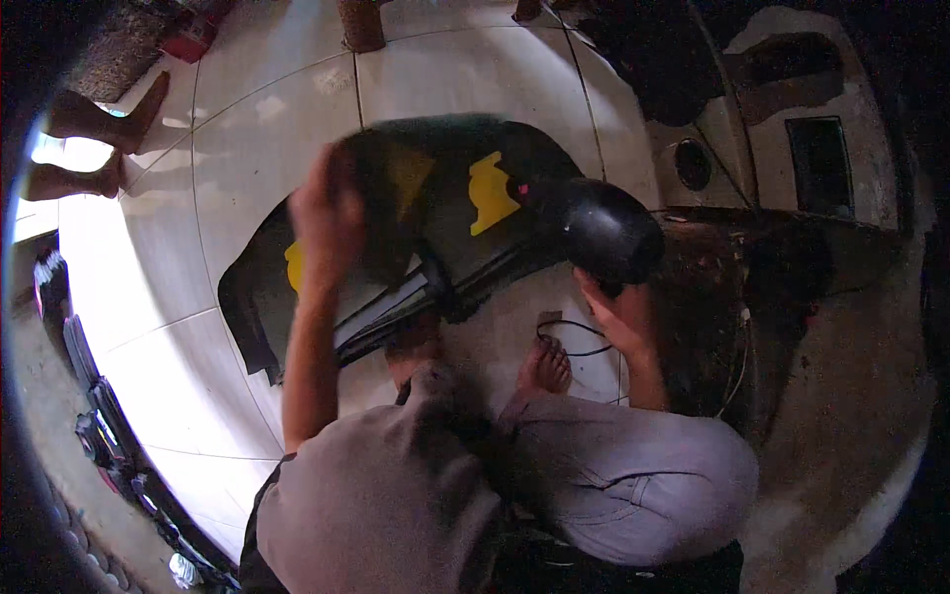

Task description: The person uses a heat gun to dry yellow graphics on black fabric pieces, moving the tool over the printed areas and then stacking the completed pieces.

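Observation:
In front of me, a stack of dark flexible sheets (470, 153) with yellow patches lies over the tiled floor and by my foot. My left hand (332, 208) is over its left part, smeared by motion, so whether it touches the stack is unclear. At the right end of the stack, my right hand (621, 315) grips what looks like a black hair dryer (616, 233) from below. Its rounded body faces me and its narrower end points left over the sheets. A thin black cord (576, 346) loops beneath that hand.
My bare foot (546, 366) rests near the cord. Another person's feet (119, 148) are at the far left. Dark flat items (99, 396) line the left side. A wooden post (361, 25) stands at the back; a worn wooden surface (693, 297) is on my right.

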Tool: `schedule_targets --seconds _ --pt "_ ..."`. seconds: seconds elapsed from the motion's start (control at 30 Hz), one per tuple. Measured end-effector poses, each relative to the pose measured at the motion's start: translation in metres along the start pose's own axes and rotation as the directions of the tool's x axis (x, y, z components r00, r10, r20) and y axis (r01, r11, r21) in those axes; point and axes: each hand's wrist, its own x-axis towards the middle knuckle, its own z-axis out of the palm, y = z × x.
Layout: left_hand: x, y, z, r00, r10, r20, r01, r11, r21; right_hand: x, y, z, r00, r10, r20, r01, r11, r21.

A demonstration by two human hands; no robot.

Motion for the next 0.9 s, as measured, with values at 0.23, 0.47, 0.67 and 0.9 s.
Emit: schedule_targets --seconds 0.23,0.47,0.67,0.9 --pt "-0.043 -0.168 -0.148 0.874 -0.46 0.157 0.477 0.873 -0.095 0.012 -0.011 0.007 0.99 -0.115 0.079 0.121 0.99 -0.069" --pt "-0.08 -0.156 -0.142 0.987 -0.108 0.116 0.006 0.757 0.654 0.01 -0.008 0.002 0.979 -0.097 0.18 0.103 0.994 -0.025" --pt "-0.044 -0.057 -0.011 0.956 0.259 0.139 -0.28 0.947 0.158 0.001 0.013 -0.004 0.986 -0.108 0.125 0.131 0.972 -0.196" --pt "-0.008 -0.064 0.108 0.948 0.157 0.278 -0.175 0.984 0.041 -0.008 0.003 -0.017 0.988 0.043 0.15 -0.024 0.992 -0.125"
